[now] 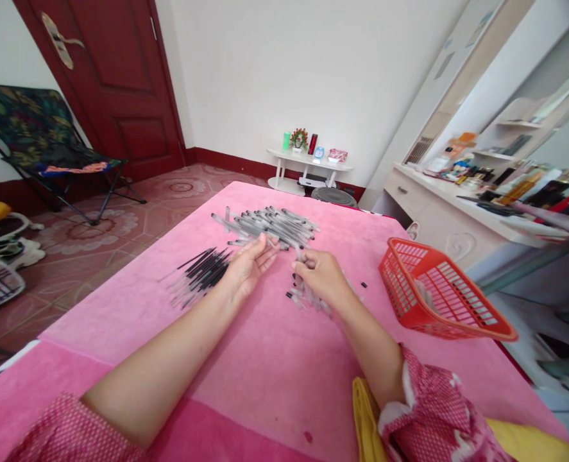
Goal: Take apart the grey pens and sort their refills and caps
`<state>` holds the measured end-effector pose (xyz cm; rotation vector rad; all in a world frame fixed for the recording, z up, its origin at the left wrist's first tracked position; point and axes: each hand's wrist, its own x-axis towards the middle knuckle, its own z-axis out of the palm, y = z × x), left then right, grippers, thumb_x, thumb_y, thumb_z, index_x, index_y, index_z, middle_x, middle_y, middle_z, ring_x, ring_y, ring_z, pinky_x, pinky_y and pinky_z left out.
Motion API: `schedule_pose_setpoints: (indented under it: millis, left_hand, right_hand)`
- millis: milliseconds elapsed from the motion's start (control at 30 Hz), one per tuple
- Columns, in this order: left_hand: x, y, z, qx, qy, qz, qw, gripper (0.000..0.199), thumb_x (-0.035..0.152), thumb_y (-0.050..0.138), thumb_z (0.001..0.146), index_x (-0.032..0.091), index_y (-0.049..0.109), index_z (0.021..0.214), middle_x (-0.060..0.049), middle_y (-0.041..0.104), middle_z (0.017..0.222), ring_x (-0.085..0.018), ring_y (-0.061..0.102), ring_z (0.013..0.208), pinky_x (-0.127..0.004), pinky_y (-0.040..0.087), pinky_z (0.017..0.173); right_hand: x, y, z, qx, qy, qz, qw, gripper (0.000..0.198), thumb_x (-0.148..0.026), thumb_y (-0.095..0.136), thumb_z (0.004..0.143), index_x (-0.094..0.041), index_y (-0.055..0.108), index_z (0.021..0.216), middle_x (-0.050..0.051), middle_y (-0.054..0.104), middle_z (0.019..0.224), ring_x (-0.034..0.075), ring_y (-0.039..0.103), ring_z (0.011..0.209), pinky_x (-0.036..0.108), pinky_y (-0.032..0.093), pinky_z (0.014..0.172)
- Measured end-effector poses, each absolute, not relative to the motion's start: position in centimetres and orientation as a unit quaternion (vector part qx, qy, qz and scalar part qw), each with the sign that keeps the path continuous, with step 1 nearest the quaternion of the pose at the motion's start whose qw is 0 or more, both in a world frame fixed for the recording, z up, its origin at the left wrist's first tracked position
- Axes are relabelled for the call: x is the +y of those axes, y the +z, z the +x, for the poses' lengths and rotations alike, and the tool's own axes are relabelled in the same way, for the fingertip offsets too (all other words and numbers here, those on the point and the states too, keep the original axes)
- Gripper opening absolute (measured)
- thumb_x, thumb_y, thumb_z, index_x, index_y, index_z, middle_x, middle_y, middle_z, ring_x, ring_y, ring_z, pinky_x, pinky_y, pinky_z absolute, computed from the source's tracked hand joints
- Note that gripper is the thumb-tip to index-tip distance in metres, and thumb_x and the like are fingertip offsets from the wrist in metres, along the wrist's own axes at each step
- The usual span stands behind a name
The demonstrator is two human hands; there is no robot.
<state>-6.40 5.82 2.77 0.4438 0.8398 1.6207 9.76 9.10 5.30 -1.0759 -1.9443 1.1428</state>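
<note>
My left hand has its thumb and forefinger pinched on a thin, clear pen part, its other fingers loosely extended. Close by, my right hand is closed on a small, clear piece that looks like a pen cap. A gap separates the hands. Beyond them lies a heap of clear pen barrels with black ends. Black pen refills are spread left of my left hand. Under and beside my right hand is a loose pile of clear pen caps, partly hidden by it.
Pink cloth covers the table. A red plastic basket stands at the right, with pale items inside. One small black piece lies left of it. Yellow fabric is by my right forearm. A folding chair stands farther left.
</note>
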Motion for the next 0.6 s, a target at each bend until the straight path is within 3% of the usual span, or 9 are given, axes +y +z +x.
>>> schedule_pose_setpoints:
  millis: [167, 233, 300, 500, 600]
  left_hand:
    - [5.3, 2.1, -4.3, 0.34, 0.653, 0.254, 0.628, 0.03, 0.038, 0.067, 0.07, 0.021, 0.065, 0.094, -0.004, 0.065, 0.103, -0.012, 0.061, 0.086, -0.021, 0.045, 0.074]
    - [5.1, 1.8, -3.8, 0.336, 0.639, 0.276, 0.635, 0.032, 0.039, 0.068, 0.07, 0.021, 0.066, 0.096, -0.004, 0.066, 0.101, -0.011, 0.061, 0.083, -0.022, 0.044, 0.074]
    - [4.9, 1.6, -3.5, 0.337, 0.626, 0.296, 0.637, 0.034, 0.04, 0.067, 0.07, 0.02, 0.066, 0.098, -0.006, 0.067, 0.099, -0.012, 0.062, 0.084, -0.022, 0.044, 0.074]
    - [4.9, 1.1, -3.0, 0.371, 0.638, 0.289, 0.61, 0.033, 0.037, 0.068, 0.069, 0.016, 0.066, 0.094, -0.01, 0.063, 0.11, -0.017, 0.062, 0.089, -0.025, 0.047, 0.07]
    - [5.2, 0.6, -2.9, 0.38, 0.651, 0.284, 0.593, 0.028, 0.03, 0.07, 0.068, 0.011, 0.066, 0.088, -0.011, 0.066, 0.096, -0.015, 0.063, 0.08, -0.025, 0.049, 0.065]
  right_hand:
    - [8.8, 5.4, 9.4, -0.717, 0.477, -0.356, 0.363, 0.023, -0.033, 0.06, 0.069, -0.015, 0.065, 0.081, 0.0, 0.063, 0.063, 0.011, 0.051, 0.049, 0.021, 0.038, 0.046]
    - [8.7, 5.5, 9.4, -0.735, 0.458, -0.343, 0.362, 0.022, -0.032, 0.06, 0.069, -0.015, 0.067, 0.081, 0.001, 0.066, 0.072, 0.01, 0.051, 0.051, 0.02, 0.038, 0.047]
    - [9.1, 5.7, 9.9, -0.756, 0.434, -0.352, 0.341, 0.018, -0.03, 0.059, 0.069, -0.015, 0.067, 0.071, 0.001, 0.066, 0.069, 0.009, 0.05, 0.049, 0.02, 0.036, 0.045]
    - [11.7, 7.6, 14.1, -0.812, 0.276, -0.488, 0.162, 0.02, -0.025, 0.058, 0.065, -0.016, 0.06, 0.047, 0.0, 0.053, 0.039, 0.011, 0.046, 0.037, 0.021, 0.029, 0.04]
    - [12.6, 7.9, 15.7, -0.825, 0.193, -0.525, 0.076, 0.018, -0.024, 0.062, 0.062, -0.017, 0.06, 0.045, 0.002, 0.055, 0.038, 0.011, 0.047, 0.038, 0.022, 0.029, 0.042]
